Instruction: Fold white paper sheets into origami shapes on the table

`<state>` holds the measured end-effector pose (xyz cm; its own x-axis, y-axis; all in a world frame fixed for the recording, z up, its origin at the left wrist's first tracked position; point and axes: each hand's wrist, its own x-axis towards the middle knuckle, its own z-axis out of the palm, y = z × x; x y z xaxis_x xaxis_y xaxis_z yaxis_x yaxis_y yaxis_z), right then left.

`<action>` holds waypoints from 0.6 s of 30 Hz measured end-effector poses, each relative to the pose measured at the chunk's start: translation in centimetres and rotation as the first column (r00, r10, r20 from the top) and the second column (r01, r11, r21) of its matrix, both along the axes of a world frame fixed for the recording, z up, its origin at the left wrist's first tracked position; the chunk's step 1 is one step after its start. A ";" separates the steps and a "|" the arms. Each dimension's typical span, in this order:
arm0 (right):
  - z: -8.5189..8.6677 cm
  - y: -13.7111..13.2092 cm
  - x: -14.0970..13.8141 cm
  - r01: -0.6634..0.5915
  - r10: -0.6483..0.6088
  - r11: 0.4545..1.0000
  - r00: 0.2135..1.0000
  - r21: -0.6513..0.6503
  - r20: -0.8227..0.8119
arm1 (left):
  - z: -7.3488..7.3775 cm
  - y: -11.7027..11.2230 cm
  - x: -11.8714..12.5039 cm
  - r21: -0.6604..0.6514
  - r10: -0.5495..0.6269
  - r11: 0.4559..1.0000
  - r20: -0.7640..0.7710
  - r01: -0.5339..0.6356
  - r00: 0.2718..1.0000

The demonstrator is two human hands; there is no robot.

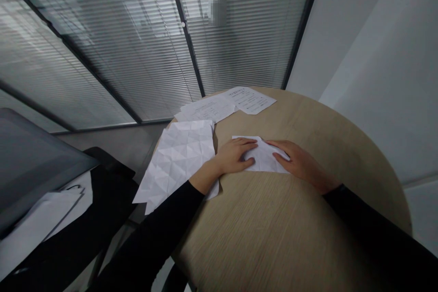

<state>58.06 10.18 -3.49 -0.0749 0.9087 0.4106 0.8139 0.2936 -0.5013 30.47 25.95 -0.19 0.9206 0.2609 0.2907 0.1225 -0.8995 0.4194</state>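
Observation:
A white sheet of paper (265, 159), folded or cut to a small piece and marked with creases, lies on the round wooden table in front of me. My left hand (236, 155) rests flat on its left side, fingers stretched toward the middle and thumb apart. On the right edge lies my right hand (296, 159), its index finger along the upper edge and its thumb spread lower on the paper; its other fingers are mostly hidden. Left of my left hand, partly under that forearm, are larger creased white sheets (185, 150) with a triangular fold pattern.
Printed sheets (249, 100) lie at the far edge of the round table (267, 228). At the left, a black chair seat (112, 191) holds white papers (51, 214) beside a grey backrest (34, 159). Behind the table stands a glass partition with blinds (239, 32); a white wall (386, 77) is at the right.

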 end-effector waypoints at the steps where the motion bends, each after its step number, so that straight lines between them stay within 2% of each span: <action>1: 0.0 0.0 0.0 -0.026 0.026 1.000 1.000 -0.003 0.000 | -0.1 0.0 0.0 0.004 -0.002 1.000 0.003 0.002 1.000; 8: -1.1 0.9 0.7 -0.181 0.181 0.984 0.983 0.007 0.013 | -0.9 0.5 -0.2 0.045 -0.022 0.999 0.012 0.022 1.000; 14: -1.0 0.9 1.0 -0.214 0.215 0.976 0.976 -0.031 0.021 | -1.1 0.8 -0.3 0.112 -0.081 0.990 -0.084 0.090 0.993; 18: -1.0 0.9 0.9 -0.185 0.188 0.980 0.981 -0.078 0.041 | -1.0 0.7 -0.3 0.138 -0.072 0.987 -0.109 0.087 0.991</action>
<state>58.95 11.10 -4.49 -0.2640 0.9043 0.3354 0.7717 0.4066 -0.4890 30.18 26.68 -1.20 0.9636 0.1487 0.2222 0.0843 -0.9576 0.2754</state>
